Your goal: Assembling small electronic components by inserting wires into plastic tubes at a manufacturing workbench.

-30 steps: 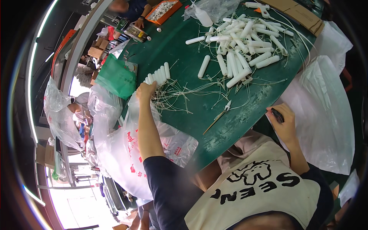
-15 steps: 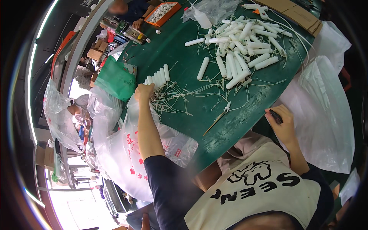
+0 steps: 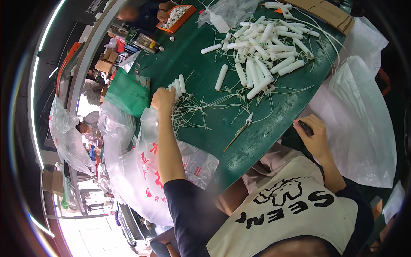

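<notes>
My left hand (image 3: 163, 99) is closed on a bunch of white plastic tubes (image 3: 177, 85) with thin white wires (image 3: 190, 112) trailing from them, at the left edge of the green table (image 3: 201, 64). My right hand (image 3: 311, 136) rests at the table's near right edge, fingers curled around a small dark object (image 3: 305, 127). A large heap of white tubes (image 3: 265, 43) with wires lies in the middle of the table. A small pair of pliers (image 3: 239, 130) lies on the table between my hands.
White plastic bags hang at the table's left (image 3: 145, 171) and right (image 3: 359, 124) edges. A green bag (image 3: 128, 92) sits at the left. A person sits at the far end beside an orange tray (image 3: 176, 17) of white parts. A cardboard box (image 3: 325, 13) is at the far right.
My left hand with the bunch of tubes has shifted slightly along the left table edge. My right hand stays at the near right edge.
</notes>
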`<move>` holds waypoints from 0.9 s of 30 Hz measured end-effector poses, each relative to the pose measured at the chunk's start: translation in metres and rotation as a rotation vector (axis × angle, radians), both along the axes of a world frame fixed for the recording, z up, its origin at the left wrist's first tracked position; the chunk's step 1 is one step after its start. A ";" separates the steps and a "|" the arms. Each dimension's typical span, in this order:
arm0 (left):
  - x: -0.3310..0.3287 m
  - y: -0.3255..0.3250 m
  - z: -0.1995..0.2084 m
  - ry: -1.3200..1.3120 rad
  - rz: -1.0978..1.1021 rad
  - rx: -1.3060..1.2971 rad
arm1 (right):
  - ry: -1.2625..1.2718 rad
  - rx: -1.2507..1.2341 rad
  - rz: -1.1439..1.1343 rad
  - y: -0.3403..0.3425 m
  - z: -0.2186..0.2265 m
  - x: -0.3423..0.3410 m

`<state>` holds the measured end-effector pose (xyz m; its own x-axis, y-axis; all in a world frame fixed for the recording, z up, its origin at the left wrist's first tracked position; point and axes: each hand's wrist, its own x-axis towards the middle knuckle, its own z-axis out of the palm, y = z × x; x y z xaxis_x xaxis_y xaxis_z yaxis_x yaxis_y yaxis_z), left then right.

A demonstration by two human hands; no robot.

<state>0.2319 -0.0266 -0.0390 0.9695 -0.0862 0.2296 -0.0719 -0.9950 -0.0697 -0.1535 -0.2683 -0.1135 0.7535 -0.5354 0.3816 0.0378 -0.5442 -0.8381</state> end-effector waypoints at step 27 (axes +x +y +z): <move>-0.101 -0.045 0.087 -0.284 -0.676 -0.905 | -0.105 -0.088 0.098 0.017 0.010 -0.010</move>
